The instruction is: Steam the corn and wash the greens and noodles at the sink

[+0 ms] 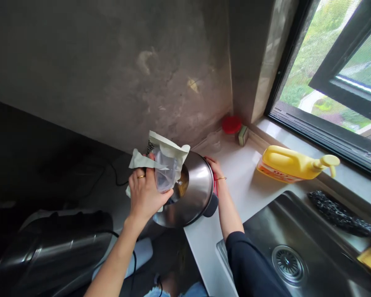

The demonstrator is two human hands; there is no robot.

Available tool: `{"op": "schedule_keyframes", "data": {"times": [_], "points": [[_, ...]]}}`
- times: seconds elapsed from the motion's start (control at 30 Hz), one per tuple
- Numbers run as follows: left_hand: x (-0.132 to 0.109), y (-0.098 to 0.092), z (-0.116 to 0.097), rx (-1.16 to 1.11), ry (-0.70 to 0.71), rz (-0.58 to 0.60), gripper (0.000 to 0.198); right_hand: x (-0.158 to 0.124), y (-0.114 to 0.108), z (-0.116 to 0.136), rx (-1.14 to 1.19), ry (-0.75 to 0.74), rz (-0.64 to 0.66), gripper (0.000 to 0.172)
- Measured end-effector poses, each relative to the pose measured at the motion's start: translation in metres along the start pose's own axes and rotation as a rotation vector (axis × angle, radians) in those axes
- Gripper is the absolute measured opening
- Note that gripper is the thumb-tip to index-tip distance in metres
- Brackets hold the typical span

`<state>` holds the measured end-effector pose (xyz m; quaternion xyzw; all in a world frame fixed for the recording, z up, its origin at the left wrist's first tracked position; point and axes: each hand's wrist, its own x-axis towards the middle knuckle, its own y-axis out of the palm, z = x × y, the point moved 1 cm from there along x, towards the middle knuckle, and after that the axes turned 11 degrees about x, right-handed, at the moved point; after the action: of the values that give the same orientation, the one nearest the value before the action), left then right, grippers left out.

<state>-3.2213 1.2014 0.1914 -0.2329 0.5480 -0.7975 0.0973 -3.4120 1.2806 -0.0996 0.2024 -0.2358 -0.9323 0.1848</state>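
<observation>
My left hand is closed round a pale paper-and-plastic bag, tipped over the mouth of a shiny steel pot. The pot is tilted, its opening turned toward the bag, and sits at the left end of the white counter. My right hand grips the far rim of the pot by a dark handle; its fingers are partly hidden behind the pot. Something yellowish shows inside the pot under the bag.
A yellow pump bottle lies on its side by the window sill. A steel sink fills the lower right, with a dark scrubber on its edge. A red lid and sponge sit in the corner. A steel bin stands lower left.
</observation>
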Motion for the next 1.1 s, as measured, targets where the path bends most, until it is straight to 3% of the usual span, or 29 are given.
{"op": "schedule_keyframes", "data": {"times": [0.17,0.57,0.67,0.9,1.1], "points": [[-0.003,0.000,0.015,-0.049,0.068,0.011,0.090,-0.035,-0.004,-0.009,0.124,-0.029,-0.235,0.037],[-0.034,-0.004,0.036,-0.101,0.152,0.064,0.080,-0.121,-0.016,-0.038,0.223,-0.118,-0.460,0.053],[-0.037,-0.004,0.038,-0.111,0.158,0.067,0.081,-0.131,-0.029,-0.031,0.177,-0.085,-0.369,0.055],[-0.034,-0.005,0.038,-0.047,0.216,0.008,0.089,-0.114,-0.067,0.002,0.045,0.021,0.059,0.056],[-0.033,-0.010,0.031,-0.042,0.185,0.025,0.095,-0.106,-0.071,0.008,-0.082,0.001,0.167,0.046]]}}
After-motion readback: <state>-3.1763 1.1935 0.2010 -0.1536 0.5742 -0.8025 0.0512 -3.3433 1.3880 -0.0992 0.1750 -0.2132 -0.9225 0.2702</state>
